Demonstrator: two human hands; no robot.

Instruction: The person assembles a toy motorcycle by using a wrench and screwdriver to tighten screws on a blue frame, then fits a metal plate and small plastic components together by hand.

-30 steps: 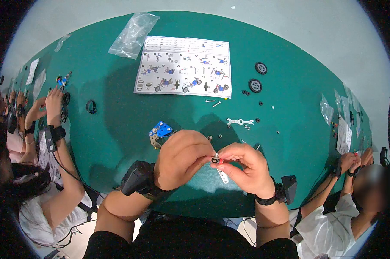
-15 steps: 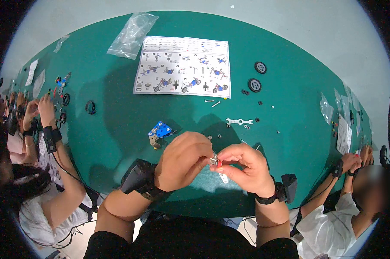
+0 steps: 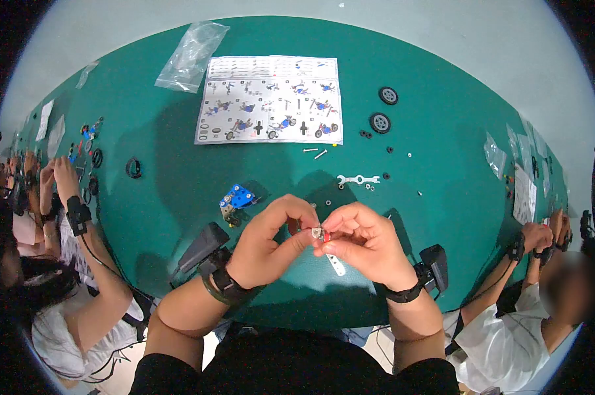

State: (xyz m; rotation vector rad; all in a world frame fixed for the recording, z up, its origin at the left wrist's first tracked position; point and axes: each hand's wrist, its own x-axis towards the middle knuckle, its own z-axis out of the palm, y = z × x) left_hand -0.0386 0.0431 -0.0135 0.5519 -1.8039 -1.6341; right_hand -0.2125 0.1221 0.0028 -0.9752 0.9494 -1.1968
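Note:
Fingertips of my left hand (image 3: 279,240) and my right hand (image 3: 364,245) meet over the table, both pinching a small red and silver metal part (image 3: 325,236). A silver perforated strip (image 3: 335,264) slants down below the right fingers; its upper end is hidden behind them. Left of my hands lies a blue and tan metal assembly (image 3: 238,197) with bolts in it. Just beyond the hands is a small nut (image 3: 328,203). Farther off rests a flat silver wrench (image 3: 358,180) with nuts beside it.
A printed instruction sheet (image 3: 268,99) lies beyond, with a clear plastic bag (image 3: 193,56) at its left. Two wheels (image 3: 380,123), loose screws (image 3: 315,153) and black rings sit to the right. A black tyre (image 3: 133,168) is at left. Other people work at both sides.
My left hand has turned, its fingers now opened away from the palm around the small part. The part has turned too, and more of the silver strip shows. The whole view has shifted slightly.

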